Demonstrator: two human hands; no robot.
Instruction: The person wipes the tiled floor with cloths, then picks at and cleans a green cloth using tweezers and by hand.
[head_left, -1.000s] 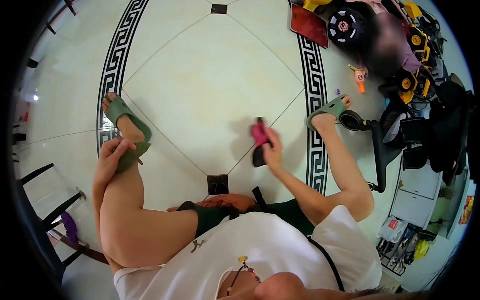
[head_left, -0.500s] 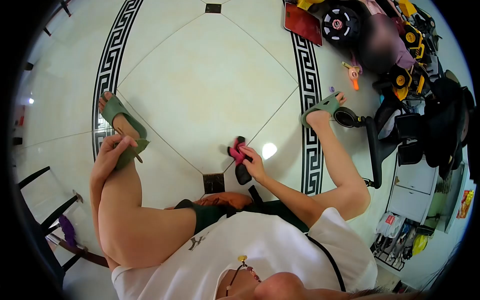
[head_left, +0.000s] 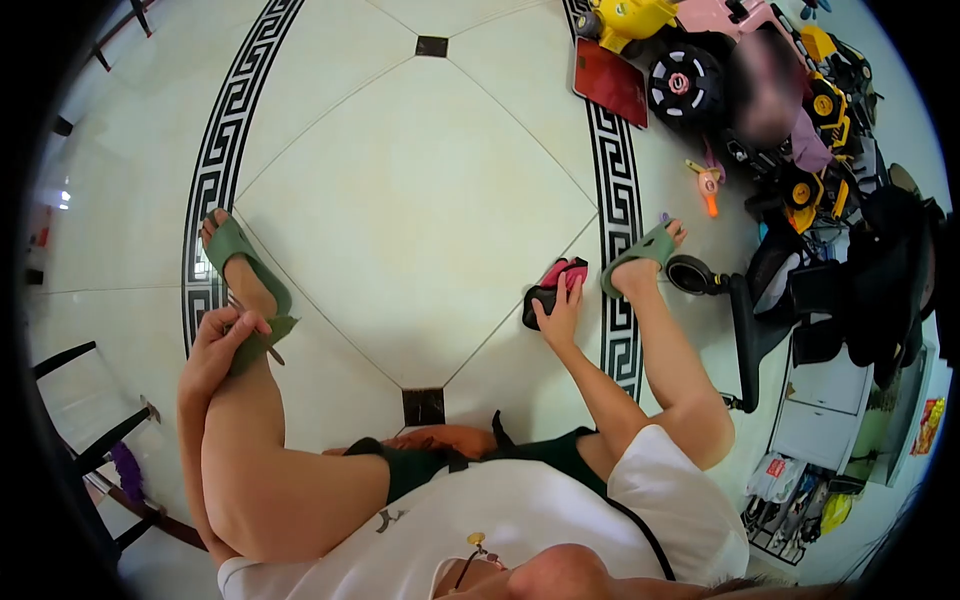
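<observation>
My left hand (head_left: 215,352) rests by my left knee and shin, its fingers closed around a thin brown stick with a flat green, leaf-like piece (head_left: 258,345). Just inside my right foot, my right hand (head_left: 562,315) has its fingers over a small pink-and-black, glove-like item (head_left: 545,297). That item is low over the floor or on it; which one I cannot tell, and the hand covers part of it. Green slippers are on both feet, the left slipper (head_left: 255,262) and the right slipper (head_left: 640,250).
Pale floor tiles (head_left: 420,200) with black patterned borders lie ahead. At the upper right are a red flat case (head_left: 610,84), toy vehicles with a black wheel (head_left: 686,84), a person and an orange-tipped toy (head_left: 709,192). A black wheeled frame (head_left: 748,310) stands right; a dark chair (head_left: 75,440) left.
My right hand has moved right with the pink-and-black item, from the middle of the floor to near my right foot. My left hand keeps its hold, and the view has shifted slightly.
</observation>
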